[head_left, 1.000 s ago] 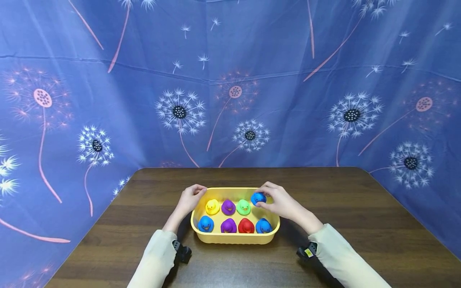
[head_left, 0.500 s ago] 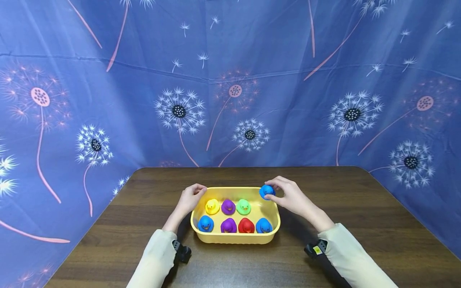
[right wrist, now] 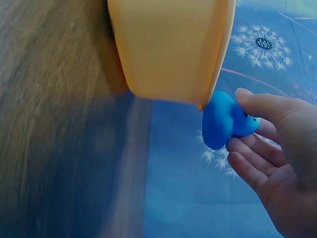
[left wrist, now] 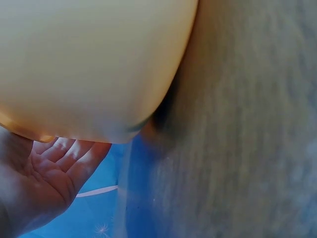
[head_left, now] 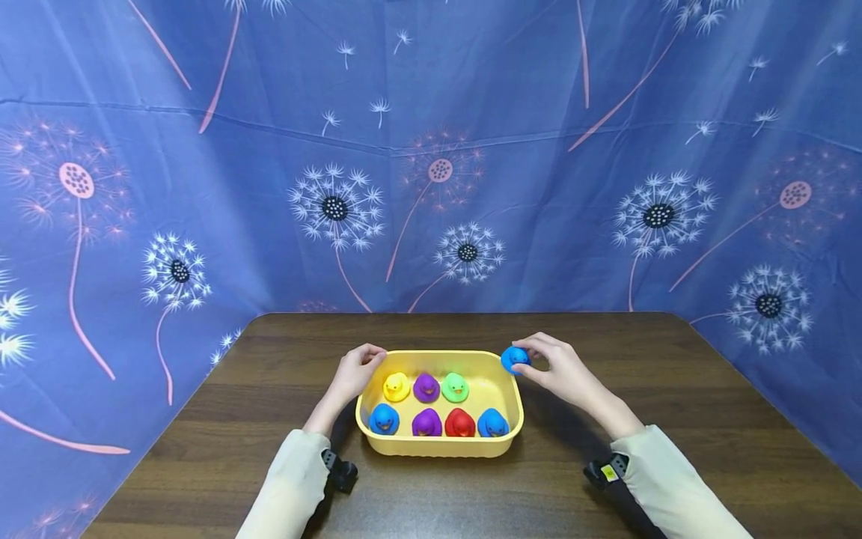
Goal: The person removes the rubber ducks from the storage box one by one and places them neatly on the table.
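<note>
My right hand pinches a blue rubber duck between thumb and fingers, just outside the right back corner of a yellow plastic tub. In the right wrist view the same blue duck hangs beside the tub's rim, well above the table. My left hand grips the tub's rim at the back left corner. The left wrist view has that hand partly hidden by the tub's wall. Inside the tub sit several more rubber ducks, such as a green duck and a red duck.
A yellow duck and a purple duck share the tub's back row with the green one. Brown wooden tabletop surrounds the tub. A blue dandelion-print cloth hangs behind the table.
My right hand has lifted the blue duck from the tub's back right corner and carried it right, past the rim. The left hand has stayed at the rim.
</note>
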{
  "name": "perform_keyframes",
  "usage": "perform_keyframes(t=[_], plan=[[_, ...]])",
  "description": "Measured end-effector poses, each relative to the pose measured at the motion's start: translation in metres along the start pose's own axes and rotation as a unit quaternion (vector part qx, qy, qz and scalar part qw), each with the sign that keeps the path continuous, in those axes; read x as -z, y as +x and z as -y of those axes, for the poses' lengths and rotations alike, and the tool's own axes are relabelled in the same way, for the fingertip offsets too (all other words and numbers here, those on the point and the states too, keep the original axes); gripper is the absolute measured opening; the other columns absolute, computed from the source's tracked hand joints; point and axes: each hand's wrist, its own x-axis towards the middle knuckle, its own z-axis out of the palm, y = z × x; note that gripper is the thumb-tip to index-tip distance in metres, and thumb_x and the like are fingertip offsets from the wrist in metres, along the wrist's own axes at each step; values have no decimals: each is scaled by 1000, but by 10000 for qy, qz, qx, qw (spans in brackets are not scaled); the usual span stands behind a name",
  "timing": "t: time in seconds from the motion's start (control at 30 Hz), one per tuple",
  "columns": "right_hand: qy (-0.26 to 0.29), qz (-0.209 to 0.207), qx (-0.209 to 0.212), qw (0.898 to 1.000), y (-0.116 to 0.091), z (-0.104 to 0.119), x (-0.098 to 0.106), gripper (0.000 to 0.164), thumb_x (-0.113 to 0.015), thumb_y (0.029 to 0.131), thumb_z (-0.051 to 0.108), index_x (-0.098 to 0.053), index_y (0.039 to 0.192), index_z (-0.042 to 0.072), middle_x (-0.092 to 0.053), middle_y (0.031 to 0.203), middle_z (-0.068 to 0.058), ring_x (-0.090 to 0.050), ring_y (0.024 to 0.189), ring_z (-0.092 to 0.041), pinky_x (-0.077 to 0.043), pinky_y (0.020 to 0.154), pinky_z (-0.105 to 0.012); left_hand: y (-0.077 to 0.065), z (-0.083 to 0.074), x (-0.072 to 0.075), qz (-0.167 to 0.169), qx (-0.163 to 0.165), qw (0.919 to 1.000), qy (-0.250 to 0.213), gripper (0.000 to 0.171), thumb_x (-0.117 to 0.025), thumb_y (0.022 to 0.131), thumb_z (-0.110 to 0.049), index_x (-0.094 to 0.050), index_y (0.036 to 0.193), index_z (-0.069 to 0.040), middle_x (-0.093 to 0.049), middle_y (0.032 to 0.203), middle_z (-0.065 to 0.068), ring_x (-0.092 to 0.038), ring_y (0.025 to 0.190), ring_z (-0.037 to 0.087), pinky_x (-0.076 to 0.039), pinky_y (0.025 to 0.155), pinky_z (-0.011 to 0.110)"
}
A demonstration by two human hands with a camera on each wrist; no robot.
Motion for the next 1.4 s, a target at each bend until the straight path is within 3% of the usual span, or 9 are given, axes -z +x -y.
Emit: perform_keyframes(t=[0.33,0.53,0.83,1.4], plan=[[-177,-3,-46,9998,-8,-8,4,34,-77,75,11,-66,107,1,-65,96,-4,-64,79,-15,-54,73,-37,0,0,0,82,84,9999,39,22,-57,94,-21,-66,104,-4,-69,89,9,-60,80,18,-46,71,28],[-203,34,2,9998,-14,-15,0,34,-79,72,8,-67,103,1,-66,96,-6,-64,79,-18,-53,72,-35,0,2,0,92,58,9999,49,21,-57,94,-20,-66,104,-4,-68,89,9,-60,81,19,-47,74,31],[-209,483,-332,9981,-21,-20,-3,33,-79,73,8,-66,102,0,-67,95,-7,-64,81,-21,-53,74,-37,0,1,1,118,45,9999,-2,21,-56,94,-19,-66,103,-3,-68,88,10,-59,80,19,-46,72,28],[-77,1108,-795,9906,-25,-30,-11,32,-77,74,8,-66,103,1,-66,92,-4,-64,84,-19,-54,76,-37,-1,0,1,195,-57,9997,114,20,-55,95,-19,-65,104,-4,-66,90,9,-58,84,21,-48,81,38]])
